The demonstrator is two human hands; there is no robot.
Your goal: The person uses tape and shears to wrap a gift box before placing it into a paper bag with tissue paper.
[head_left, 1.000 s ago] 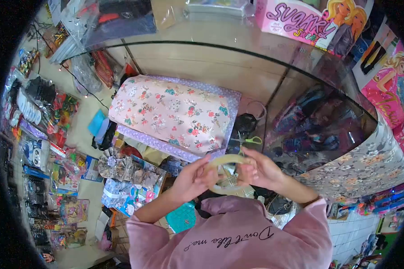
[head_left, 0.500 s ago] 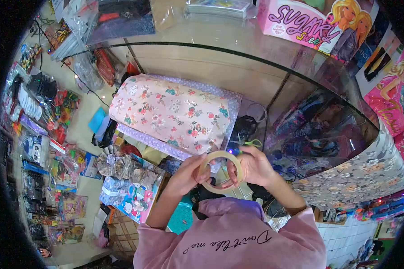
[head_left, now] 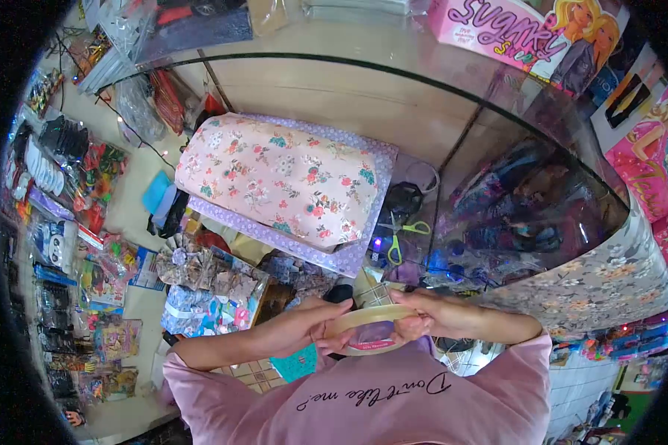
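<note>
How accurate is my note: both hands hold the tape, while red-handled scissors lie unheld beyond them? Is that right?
Not quite: the scissors are yellow-green-handled, not red-handled, as the head view shows. The rest stands: the left hand and right hand hold the tape, with the scissors unheld beyond them.

One wide view from the head, forward and down, close above left hand [head_left: 313,323] and right hand [head_left: 436,316]
</note>
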